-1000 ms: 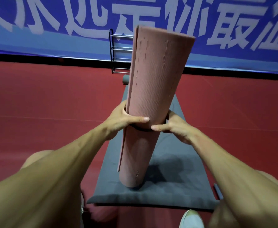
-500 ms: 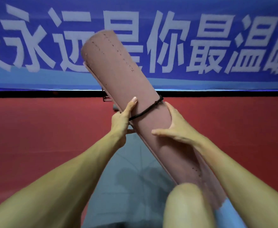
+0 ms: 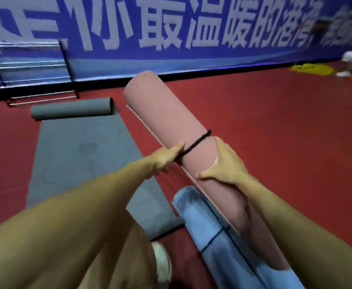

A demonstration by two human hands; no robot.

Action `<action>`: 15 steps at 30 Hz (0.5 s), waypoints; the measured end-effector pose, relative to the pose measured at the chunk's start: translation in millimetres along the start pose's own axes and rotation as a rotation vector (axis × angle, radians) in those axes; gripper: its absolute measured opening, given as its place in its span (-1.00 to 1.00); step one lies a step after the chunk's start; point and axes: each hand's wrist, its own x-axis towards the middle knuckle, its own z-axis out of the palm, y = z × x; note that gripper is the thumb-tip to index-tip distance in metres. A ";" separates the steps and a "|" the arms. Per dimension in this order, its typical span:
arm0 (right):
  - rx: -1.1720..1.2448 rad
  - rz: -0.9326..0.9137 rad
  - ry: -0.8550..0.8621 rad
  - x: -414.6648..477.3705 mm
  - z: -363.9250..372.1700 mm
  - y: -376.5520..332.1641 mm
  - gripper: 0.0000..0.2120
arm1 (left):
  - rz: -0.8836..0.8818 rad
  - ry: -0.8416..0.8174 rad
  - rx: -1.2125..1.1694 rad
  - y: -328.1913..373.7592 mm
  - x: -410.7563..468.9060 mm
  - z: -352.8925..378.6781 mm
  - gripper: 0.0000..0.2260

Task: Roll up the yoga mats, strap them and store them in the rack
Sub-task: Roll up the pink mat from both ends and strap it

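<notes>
The pink mat (image 3: 171, 122) is rolled into a thick, matte tube with a finely pitted surface, tilted with its far end up and to the left and its near end down by the person's right forearm. A thin black strap (image 3: 196, 142) circles it about midway. The left hand (image 3: 166, 156) grips the roll's left side right at the strap, fingers curled behind it; the right hand (image 3: 225, 163) wraps the right side just below the strap, thumb spread across the front. Beside the roll's lower part lies a blue mat (image 3: 204, 226), rolled and tied with a dark cord. On the red floor (image 3: 275, 132) a grey mat (image 3: 77, 153) lies flat — its far end rolled up. Behind it, against the blue banner (image 3: 191, 28), stands a metal rack (image 3: 31, 67) of thin bars; its shelves look bare, though blurred.
</notes>
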 end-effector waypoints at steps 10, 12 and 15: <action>-0.244 0.337 -0.192 -59.3 33.9 150.5 0.11 | 0.077 -0.387 0.379 -23.4 26.7 129.4 -0.69; -0.255 0.384 -0.218 -68.4 47.7 166.8 0.11 | 0.074 -0.406 0.415 -28.6 31.9 139.9 -0.72; -0.243 0.461 -0.263 -84.6 73.9 186.5 0.16 | 0.053 -0.407 0.484 -38.0 37.2 144.6 -0.68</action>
